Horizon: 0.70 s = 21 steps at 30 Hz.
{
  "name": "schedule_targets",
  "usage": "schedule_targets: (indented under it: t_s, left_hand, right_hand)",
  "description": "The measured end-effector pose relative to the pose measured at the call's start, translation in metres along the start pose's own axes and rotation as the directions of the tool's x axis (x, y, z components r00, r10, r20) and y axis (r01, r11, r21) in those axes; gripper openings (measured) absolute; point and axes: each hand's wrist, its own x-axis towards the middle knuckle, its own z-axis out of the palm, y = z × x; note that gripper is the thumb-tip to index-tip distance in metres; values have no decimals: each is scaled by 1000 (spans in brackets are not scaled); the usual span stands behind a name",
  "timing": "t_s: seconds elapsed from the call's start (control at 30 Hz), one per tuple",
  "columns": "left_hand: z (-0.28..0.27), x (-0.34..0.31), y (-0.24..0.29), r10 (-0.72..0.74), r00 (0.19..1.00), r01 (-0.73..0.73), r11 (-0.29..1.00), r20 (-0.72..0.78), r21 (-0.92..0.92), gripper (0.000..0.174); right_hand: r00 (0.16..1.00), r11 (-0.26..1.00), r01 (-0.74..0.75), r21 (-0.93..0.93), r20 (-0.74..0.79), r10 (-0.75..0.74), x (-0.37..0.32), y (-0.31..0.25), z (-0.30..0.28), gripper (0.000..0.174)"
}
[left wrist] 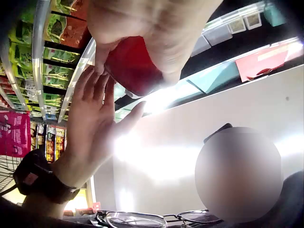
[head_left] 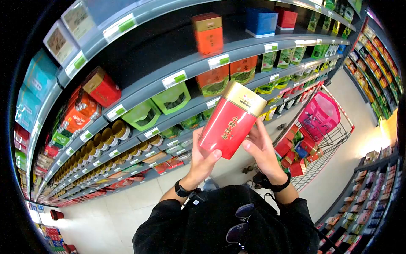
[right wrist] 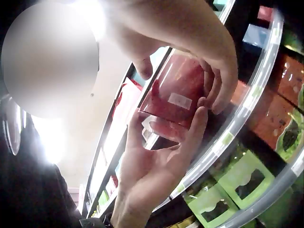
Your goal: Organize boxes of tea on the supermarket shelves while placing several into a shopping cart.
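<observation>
A red tea tin (head_left: pixel 228 122) with a gold lid (head_left: pixel 247 99) and gold characters down its front is held tilted before my chest. My left hand (head_left: pixel 202 158) grips its lower end, thumb on the front and fingers at the side and back. At the opposite side is my right hand (head_left: pixel 264 150), fingertips at the tin's edge and thumb spread apart from it. In the left wrist view the right hand (left wrist: pixel 92 126) shows fairly straight fingers and a bare palm. The right wrist view shows a white label (right wrist: pixel 180 100) on the tin.
Curved shelves of packaged tea stand in front, with an orange tin (head_left: pixel 209 38), a red tin with gold top (head_left: pixel 101 86) and green pouches (head_left: pixel 172 98). A shopping cart (head_left: pixel 330 152) at right carries red boxes and a pink bag (head_left: pixel 320 113). More shelving (head_left: pixel 359 211) flanks the aisle.
</observation>
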Motion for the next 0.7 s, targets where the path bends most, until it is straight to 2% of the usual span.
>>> schedule_targets:
  t_s: [0.13,0.27,0.4,0.53,0.63,0.7]
  left_hand:
    - [-36,-11,23,62,998,-66,985,33,160,87]
    - [-51,-11,45,29,997,-46,972,76,230,83]
    - [-70,-8,48,-16,992,-33,921,122,388,85]
    - [-86,6,40,-14,986,-45,938,167,343,74]
    - [-77,10,45,-95,984,36,935,154,352,75]
    - [-73,13,39,-72,986,20,945,147,327,76]
  right_hand:
    - [1000,997,-6,-80,15,7,15,13,44,94]
    - [1000,997,2,-80,-16,-4,27,20,68,96]
    - [998,973,63,-223,27,-58,32,25,69,97]
    - [993,961,114,-251,69,-99,39,28,62,96]
    - [995,966,94,-242,48,-84,42,25,57,94]
    - [994,963,104,-248,41,-97,41,27,50,93]
